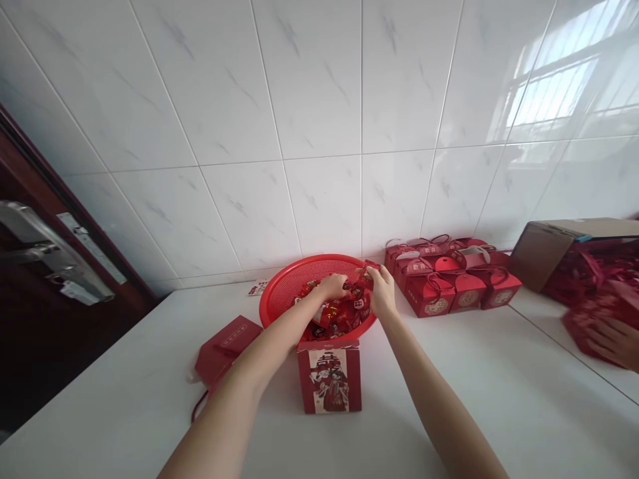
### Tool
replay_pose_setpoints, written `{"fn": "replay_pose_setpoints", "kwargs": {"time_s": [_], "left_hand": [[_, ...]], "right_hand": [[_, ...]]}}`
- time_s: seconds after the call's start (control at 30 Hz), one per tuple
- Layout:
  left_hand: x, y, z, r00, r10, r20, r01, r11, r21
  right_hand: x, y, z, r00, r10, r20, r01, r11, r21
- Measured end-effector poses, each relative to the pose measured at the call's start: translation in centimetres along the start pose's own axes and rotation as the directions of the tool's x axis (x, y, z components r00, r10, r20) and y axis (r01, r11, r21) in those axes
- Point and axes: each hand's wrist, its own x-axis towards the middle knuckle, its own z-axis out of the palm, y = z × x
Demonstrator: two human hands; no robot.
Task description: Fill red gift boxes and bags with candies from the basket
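A red plastic basket (279, 285) with perforated sides holds a heap of red-wrapped candies (342, 318). Over the heap, my left hand (333, 287) has its fingers curled closed; whatever is in them is hidden. At the basket's right rim my right hand (383, 290) pinches a red-wrapped candy (370, 266) between thumb and fingers. Directly in front of the basket stands an upright red gift box (330, 379) with a printed figure on its front. My forearms pass on either side of it.
A closed red box (227, 347) lies at left, partly behind my left arm. Several red gift boxes (468, 291) stand in rows at right by the tiled wall. Beyond is a cardboard carton (542, 256) of red items. Another person's hand (615, 340) holds a blurred red box (584, 326).
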Motion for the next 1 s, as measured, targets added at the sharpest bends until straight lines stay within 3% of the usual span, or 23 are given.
{"fn": "replay_pose_setpoints", "kwargs": {"time_s": [0.2, 0.4, 0.7, 0.9, 1.0], "left_hand": [[-0.4, 0.7, 0.9, 0.998, 0.066, -0.013, -0.067, 0.991, -0.116], [-0.3, 0.4, -0.4, 0.996, 0.087, -0.013, -0.087, 0.951, -0.296], [-1.0, 1.0, -3.8, 0.961, 0.005, -0.278, -0.175, 0.788, -0.590], [-2.2, 2.7, -3.2, 0.963, -0.008, -0.270, -0.203, 0.640, -0.741], [-2.0, 3.1, -2.4, 0.968, -0.006, -0.253, -0.181, 0.683, -0.708]], "right_hand": [[-0.1, -0.2, 0.1, 1.000, -0.007, -0.008, 0.007, 1.000, -0.014], [-0.1, -0.3, 0.0, 1.000, -0.014, -0.008, 0.014, 0.999, -0.036], [0.1, 0.0, -0.1, 0.999, -0.002, 0.037, 0.002, 1.000, 0.000], [0.1, -0.1, -0.3, 0.993, 0.059, 0.103, -0.062, 0.998, 0.017], [0.3, 0.0, -0.5, 0.995, 0.050, 0.087, -0.054, 0.998, 0.045]]}}
